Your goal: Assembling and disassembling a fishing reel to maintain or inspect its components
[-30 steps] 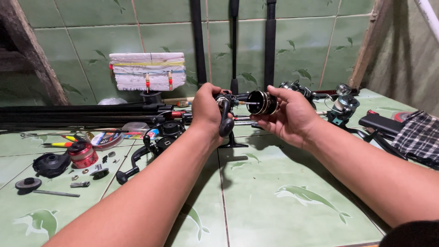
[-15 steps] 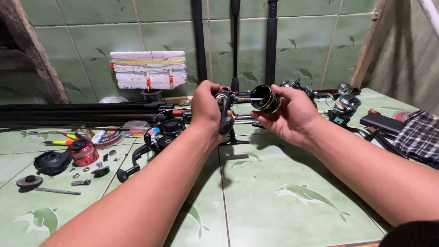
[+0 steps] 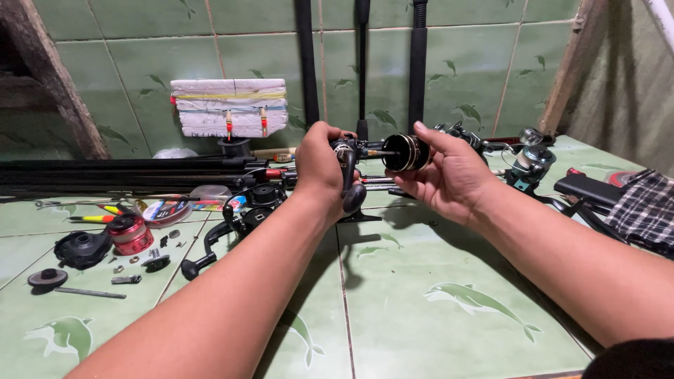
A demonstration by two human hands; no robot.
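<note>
Left hand [image 3: 319, 168] grips reel body [image 3: 347, 158]; right hand [image 3: 449, 175] apparently pinches spool [image 3: 406, 152].

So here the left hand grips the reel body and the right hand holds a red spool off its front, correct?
Not quite. In the head view the spool in the right hand is black with a gold rim, not red; the red spool lies on the tiled floor at left. The left hand does grip the reel body.

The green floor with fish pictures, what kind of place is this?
Probably a home corner for fixing fishing gear. The left hand and right hand hold a fishing reel; rods lean on the tiled wall, and small reel parts lie about.
</note>
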